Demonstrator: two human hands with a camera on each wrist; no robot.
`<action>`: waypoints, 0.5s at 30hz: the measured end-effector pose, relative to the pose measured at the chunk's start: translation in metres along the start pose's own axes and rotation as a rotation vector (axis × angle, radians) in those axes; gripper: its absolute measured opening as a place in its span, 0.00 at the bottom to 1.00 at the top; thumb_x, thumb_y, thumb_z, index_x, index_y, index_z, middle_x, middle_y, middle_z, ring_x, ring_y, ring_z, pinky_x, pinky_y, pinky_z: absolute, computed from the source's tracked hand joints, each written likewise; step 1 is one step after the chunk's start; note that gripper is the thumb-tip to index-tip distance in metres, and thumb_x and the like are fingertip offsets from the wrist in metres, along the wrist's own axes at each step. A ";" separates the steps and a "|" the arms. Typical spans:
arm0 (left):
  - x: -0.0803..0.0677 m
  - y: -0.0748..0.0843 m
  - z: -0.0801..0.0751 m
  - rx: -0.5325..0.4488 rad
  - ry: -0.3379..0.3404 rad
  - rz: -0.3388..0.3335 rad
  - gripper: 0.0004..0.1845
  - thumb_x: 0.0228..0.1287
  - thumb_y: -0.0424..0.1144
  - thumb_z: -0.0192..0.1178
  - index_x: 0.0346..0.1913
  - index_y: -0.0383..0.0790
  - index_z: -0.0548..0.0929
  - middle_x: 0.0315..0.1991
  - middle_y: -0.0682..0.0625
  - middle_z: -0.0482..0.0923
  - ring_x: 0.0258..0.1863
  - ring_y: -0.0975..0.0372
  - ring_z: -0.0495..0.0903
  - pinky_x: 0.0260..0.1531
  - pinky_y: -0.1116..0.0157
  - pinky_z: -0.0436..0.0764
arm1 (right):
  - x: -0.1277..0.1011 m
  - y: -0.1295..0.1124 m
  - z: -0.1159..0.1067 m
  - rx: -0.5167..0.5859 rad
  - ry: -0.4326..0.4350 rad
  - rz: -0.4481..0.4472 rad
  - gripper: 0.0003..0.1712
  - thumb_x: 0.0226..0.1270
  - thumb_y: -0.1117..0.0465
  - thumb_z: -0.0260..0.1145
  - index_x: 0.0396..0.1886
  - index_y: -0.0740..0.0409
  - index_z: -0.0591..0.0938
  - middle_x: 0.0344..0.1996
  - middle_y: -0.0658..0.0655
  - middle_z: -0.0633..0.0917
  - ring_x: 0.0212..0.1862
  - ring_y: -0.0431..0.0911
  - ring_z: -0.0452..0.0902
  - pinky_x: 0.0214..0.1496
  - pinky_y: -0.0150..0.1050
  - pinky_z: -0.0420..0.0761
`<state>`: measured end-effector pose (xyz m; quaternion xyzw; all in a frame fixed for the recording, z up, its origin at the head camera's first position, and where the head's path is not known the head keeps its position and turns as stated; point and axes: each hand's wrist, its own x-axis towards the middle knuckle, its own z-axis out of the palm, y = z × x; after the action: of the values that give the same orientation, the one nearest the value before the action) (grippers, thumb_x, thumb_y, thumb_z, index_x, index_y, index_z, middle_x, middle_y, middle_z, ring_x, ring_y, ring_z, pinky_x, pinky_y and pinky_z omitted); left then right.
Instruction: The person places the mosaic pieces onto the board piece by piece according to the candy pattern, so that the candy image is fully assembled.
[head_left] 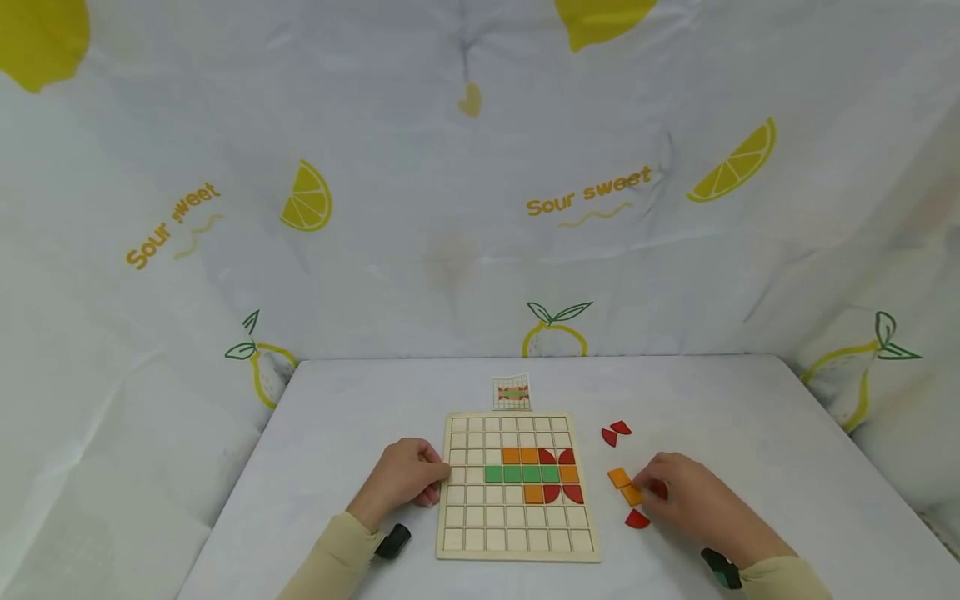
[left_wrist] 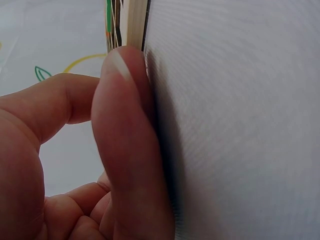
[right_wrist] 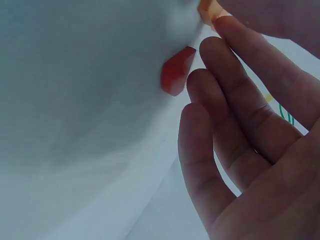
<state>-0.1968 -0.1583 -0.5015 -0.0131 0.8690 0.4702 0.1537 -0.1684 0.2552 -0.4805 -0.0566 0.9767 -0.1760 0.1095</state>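
A wooden grid board [head_left: 517, 533] lies on the table and holds orange, green and red tiles in its middle rows. My left hand [head_left: 408, 482] rests against the board's left edge. Its thumb [left_wrist: 125, 130] lies along the table and touches the board edge [left_wrist: 135, 22], with the other fingers loosely curled. My right hand [head_left: 686, 493] is to the right of the board, over two orange square tiles [head_left: 621, 478]. Its thumb and index fingertip [right_wrist: 225, 30] meet on one orange tile [right_wrist: 207, 10], and the other fingers are straight. A red curved tile [right_wrist: 176, 75] lies beside them.
Two red quarter-round tiles [head_left: 615, 432] lie further back on the right, and one red tile [head_left: 637, 520] lies near the right wrist. A small pattern card [head_left: 512, 392] sits behind the board. Lemon-print cloth covers the table [head_left: 337, 417] and the walls around it.
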 end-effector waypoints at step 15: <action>0.000 0.000 0.000 0.011 0.010 0.004 0.08 0.58 0.40 0.65 0.34 0.39 0.80 0.19 0.50 0.83 0.16 0.63 0.83 0.18 0.67 0.83 | -0.005 0.005 0.003 -0.025 0.008 -0.025 0.15 0.49 0.54 0.82 0.38 0.43 0.88 0.37 0.44 0.82 0.42 0.42 0.74 0.54 0.50 0.84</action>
<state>-0.1966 -0.1582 -0.5020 -0.0128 0.8724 0.4656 0.1486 -0.1636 0.2594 -0.4843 -0.0695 0.9784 -0.1654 0.1026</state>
